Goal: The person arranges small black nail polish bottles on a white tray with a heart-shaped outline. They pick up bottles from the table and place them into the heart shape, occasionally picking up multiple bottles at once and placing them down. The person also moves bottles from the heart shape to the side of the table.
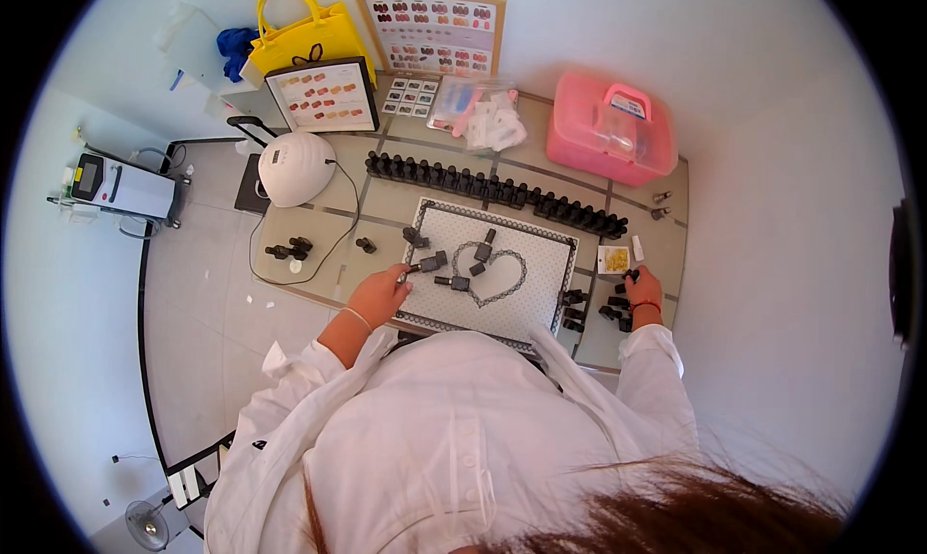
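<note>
On the left side of a white mat with a black lace border and a heart, my left hand pinches the cap end of a black nail polish bottle. More black bottles lie close by: one bottle on its side, and another bottle inside the heart's outline. Off to the right, my right hand has its fingers closed around a small black bottle, mostly covered by them. Several dark bottles lie beside that hand.
Behind the mat runs a long row of black bottles. A white nail lamp with a cord stands left, near loose bottles. A pink box, bagged supplies, a colour chart and a yellow bag are at the back.
</note>
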Demonstrator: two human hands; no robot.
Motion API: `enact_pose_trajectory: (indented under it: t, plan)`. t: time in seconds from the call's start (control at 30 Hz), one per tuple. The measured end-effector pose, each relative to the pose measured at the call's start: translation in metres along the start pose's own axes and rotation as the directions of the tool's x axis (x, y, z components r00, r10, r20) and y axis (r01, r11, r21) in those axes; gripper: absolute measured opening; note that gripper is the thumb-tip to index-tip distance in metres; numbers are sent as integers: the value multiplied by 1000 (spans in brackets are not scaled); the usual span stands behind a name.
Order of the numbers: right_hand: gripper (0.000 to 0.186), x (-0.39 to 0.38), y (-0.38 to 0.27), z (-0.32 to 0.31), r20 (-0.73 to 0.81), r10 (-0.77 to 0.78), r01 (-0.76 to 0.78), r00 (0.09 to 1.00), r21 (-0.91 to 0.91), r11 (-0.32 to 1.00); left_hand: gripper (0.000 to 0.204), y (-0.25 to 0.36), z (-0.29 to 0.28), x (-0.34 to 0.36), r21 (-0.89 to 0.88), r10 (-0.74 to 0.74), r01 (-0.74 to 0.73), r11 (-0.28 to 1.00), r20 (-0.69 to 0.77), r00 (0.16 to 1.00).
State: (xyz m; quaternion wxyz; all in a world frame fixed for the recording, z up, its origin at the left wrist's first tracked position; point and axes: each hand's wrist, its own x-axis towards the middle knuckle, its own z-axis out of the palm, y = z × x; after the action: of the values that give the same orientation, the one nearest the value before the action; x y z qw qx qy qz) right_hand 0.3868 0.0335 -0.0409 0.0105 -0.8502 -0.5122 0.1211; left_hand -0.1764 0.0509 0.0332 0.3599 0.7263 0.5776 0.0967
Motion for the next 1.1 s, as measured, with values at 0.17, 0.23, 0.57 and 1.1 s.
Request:
enact_pose_trajectory:
  t: [0.17,0.23,0.57,1.1]
  plan:
    - [36,1,2,1,41,31,-32,999,22,999,30,-4,14,10,69,30,-31,997,4,1000]
    - [38,2,5,2,50,13,-14,999,32,999,28,-3,20,16,87,60,-62,994,30,998]
    - [50,-9,-19,-14,-146,117,-103,982,96,990,35,-21,92,42,389,358,-421,819,228,906]
    - [36,-104,-252,23,150,-741,624,655,445,642,27,-56,128,39,-130,109,-83,988,216,970]
